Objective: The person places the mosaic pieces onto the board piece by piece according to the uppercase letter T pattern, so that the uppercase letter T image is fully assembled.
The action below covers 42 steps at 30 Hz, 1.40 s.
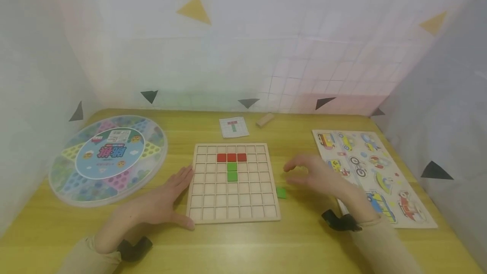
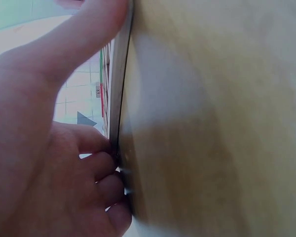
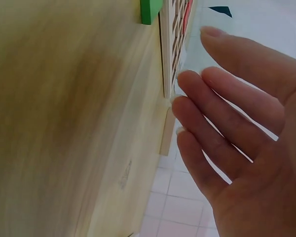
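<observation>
A wooden grid board (image 1: 207, 201) lies mid-table. Three red square tiles (image 1: 231, 157) form a row in it, with two green square tiles (image 1: 232, 171) in a column below the middle one. My left hand (image 1: 163, 198) rests against the board's left edge, fingers spread and thumb at the near corner; the left wrist view shows the fingertips at the board's side. A loose green tile (image 1: 281, 193) lies by the board's right edge. Above the table, to the right of the board, my right hand (image 1: 319, 176) hovers with fingers loosely bent and nothing between them.
Behind the board lie a paper card (image 1: 239, 131) printed with a red-and-green T pattern and a small wooden block (image 1: 265, 120). A round Chinese checkers set (image 1: 110, 160) sits at the left. On the right lies a vehicle puzzle board (image 1: 365, 147), partly under my right forearm.
</observation>
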### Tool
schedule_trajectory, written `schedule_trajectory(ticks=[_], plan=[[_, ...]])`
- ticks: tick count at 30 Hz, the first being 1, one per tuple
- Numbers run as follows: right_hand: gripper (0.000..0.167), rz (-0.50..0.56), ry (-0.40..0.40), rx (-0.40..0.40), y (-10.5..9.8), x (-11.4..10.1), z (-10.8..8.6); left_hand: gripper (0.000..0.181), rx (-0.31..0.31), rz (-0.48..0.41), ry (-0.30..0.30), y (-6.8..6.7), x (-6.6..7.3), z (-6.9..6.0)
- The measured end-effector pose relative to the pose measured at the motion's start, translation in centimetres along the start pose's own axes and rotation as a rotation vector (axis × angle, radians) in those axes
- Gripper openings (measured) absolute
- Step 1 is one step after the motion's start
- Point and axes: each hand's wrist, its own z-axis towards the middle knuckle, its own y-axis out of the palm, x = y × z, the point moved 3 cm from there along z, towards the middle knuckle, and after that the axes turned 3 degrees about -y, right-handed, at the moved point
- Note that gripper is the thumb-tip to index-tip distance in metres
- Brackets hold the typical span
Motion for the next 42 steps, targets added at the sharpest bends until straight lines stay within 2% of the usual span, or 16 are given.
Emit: schedule_trajectory(ticks=[12, 21, 29, 42], plan=[[0.029, -0.078, -0.021, -0.103, 1.2, 0.1, 0.2, 0.133, 0.005, -0.007, 0.009, 0.1, -0.2, 0.1], [0.03, -0.081, -0.048, -0.187, 1.6, -0.1, 0.2, 0.132, 0.005, -0.004, 0.012, 0.1, -0.2, 0.0], [0.029, -0.087, -0.067, -0.21, 1.8, -0.4, 0.1, 0.132, 0.004, 0.0, 0.007, 0.1, -0.2, 0.1], [0.022, -0.084, -0.054, -0.225, 1.6, -0.8, 0.0, 0.132, 0.003, -0.005, 0.006, 0.0, 0.0, 0.0]])
